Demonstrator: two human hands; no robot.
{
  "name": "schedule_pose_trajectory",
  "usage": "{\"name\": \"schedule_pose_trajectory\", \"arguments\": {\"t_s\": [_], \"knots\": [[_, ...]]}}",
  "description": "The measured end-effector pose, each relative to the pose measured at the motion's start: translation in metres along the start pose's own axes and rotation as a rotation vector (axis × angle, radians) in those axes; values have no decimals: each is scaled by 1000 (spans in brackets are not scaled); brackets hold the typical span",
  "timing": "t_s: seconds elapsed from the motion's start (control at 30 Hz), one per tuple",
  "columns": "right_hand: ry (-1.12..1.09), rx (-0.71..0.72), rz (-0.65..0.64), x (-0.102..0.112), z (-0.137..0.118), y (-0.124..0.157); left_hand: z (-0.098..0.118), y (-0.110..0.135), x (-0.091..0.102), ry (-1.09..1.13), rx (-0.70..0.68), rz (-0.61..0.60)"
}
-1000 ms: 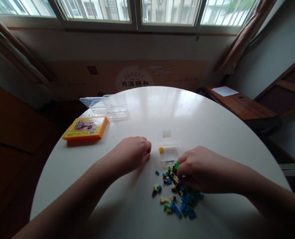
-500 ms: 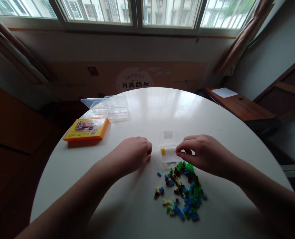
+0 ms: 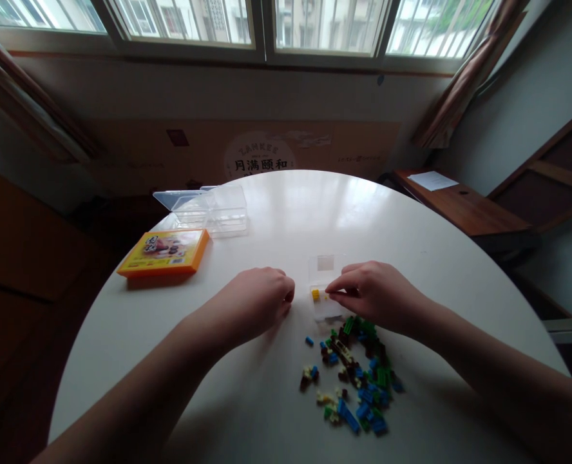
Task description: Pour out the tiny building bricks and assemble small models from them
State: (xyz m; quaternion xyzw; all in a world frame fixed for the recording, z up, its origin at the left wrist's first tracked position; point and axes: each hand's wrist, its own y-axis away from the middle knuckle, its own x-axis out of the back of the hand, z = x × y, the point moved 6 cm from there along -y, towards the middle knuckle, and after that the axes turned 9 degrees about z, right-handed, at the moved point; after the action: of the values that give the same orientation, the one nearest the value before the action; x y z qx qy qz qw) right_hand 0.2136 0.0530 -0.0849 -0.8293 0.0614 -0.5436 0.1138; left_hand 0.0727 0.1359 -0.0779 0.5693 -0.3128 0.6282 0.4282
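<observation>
My left hand (image 3: 259,298) rests curled in a loose fist on the round white table (image 3: 276,212), with nothing visible in it. My right hand (image 3: 370,293) hovers over a small clear plastic box (image 3: 325,303) with its lid up, fingertips pinched together near a yellow brick (image 3: 315,294) inside. What the pinch holds is too small to make out. A pile of small blue, green, brown and cream bricks (image 3: 353,380) lies just in front of the box.
An orange flat box (image 3: 165,250) sits at the table's left. Behind it stands a larger clear plastic case (image 3: 209,209) with its lid open. A wooden side table with a sheet of paper (image 3: 433,180) is at the right, windows beyond.
My right hand left the brick pile and moved up and left to the small clear box, fingers pinched over it. The left hand stayed put.
</observation>
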Motion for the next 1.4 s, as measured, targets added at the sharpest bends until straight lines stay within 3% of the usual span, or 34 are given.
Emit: {"name": "schedule_pose_trajectory", "arguments": {"t_s": [0.57, 1.13, 1.4], "knots": [[-4, 9, -60, -5, -2, 1, 0, -1, 0, 0, 0, -3], [7, 9, -32, -7, -2, 2, -2, 0, -1, 32, -13, 20], [4, 23, -33, -8, -4, 2, 1, 2, 3, 18, -42, 116]]}}
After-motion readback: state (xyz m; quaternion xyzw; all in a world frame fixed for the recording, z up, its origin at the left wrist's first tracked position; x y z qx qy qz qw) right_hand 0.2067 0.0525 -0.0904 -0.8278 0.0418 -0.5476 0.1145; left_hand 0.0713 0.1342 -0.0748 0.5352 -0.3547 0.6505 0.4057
